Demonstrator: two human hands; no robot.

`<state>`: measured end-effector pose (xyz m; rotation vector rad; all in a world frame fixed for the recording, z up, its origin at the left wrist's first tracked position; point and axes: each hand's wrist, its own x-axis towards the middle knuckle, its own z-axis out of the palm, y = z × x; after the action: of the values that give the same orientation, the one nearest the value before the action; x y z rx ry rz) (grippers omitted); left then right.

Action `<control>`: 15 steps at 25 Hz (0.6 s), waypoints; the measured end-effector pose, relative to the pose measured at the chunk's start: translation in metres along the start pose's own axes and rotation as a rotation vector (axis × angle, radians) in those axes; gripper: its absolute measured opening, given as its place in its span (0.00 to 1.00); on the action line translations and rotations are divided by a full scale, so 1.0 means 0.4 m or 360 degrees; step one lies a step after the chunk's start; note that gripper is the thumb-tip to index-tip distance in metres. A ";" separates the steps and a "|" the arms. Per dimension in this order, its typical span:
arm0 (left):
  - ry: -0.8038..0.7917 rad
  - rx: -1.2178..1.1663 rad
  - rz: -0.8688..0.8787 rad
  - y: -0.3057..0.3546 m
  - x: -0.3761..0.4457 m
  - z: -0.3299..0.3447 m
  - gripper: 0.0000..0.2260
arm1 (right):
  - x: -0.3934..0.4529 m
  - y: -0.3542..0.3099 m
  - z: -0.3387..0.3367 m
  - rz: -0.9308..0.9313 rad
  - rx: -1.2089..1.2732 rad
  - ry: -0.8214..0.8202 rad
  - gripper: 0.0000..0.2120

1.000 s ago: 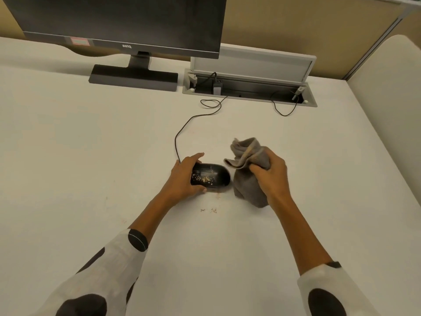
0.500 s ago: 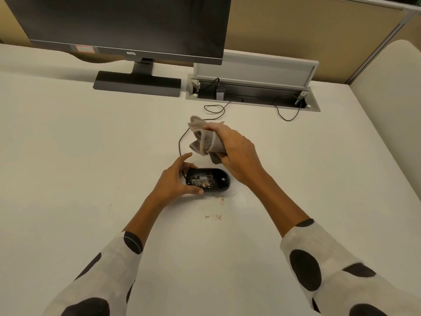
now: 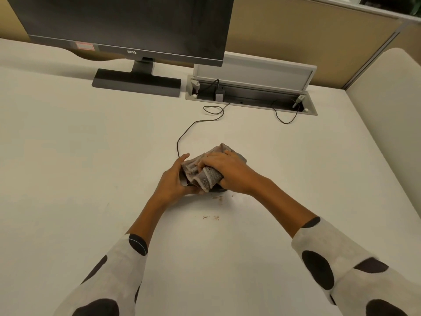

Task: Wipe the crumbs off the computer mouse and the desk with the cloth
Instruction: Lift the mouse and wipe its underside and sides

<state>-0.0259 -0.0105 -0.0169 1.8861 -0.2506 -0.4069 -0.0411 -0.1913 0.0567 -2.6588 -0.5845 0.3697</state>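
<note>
The black wired mouse (image 3: 220,190) lies mid-desk, almost wholly hidden; only a dark sliver shows under the cloth. My right hand (image 3: 224,173) grips the bunched grey cloth (image 3: 206,176) and presses it down onto the mouse. My left hand (image 3: 173,181) holds the mouse from its left side, thumb along the near edge and fingers on the far side. A few brown crumbs (image 3: 218,197) lie on the white desk (image 3: 91,167) just in front of the mouse, with more crumbs (image 3: 211,217) a little nearer to me.
The mouse cable (image 3: 193,126) runs back to an open cable tray (image 3: 250,99) at the desk's rear. A dark monitor (image 3: 127,26) on its stand (image 3: 136,84) is at the back left. A cream partition (image 3: 387,110) borders the right side.
My right hand brought the cloth from behind the mouse down onto it, covering the crumbs on its top. My left hand stayed on the mouse.
</note>
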 end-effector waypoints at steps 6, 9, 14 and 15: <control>-0.0053 0.0094 0.0077 0.003 -0.006 0.003 0.42 | -0.053 0.014 0.002 0.0056 0.0038 0.0131 0.24; -0.0062 0.0121 0.0119 -0.001 -0.008 0.007 0.39 | -0.091 -0.002 0.038 0.0250 0.0022 0.0367 0.26; -0.0015 0.0177 0.0154 -0.003 -0.011 0.015 0.35 | -0.138 -0.073 0.153 0.0709 -0.0219 0.0571 0.31; 0.0004 0.0177 0.0155 -0.002 -0.013 0.018 0.34 | -0.147 -0.089 0.170 0.0712 -0.0245 0.0628 0.31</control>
<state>-0.0335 -0.0147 -0.0192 1.9739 -0.3682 -0.3302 -0.1277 -0.1664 0.0213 -2.8851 0.1108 -0.0913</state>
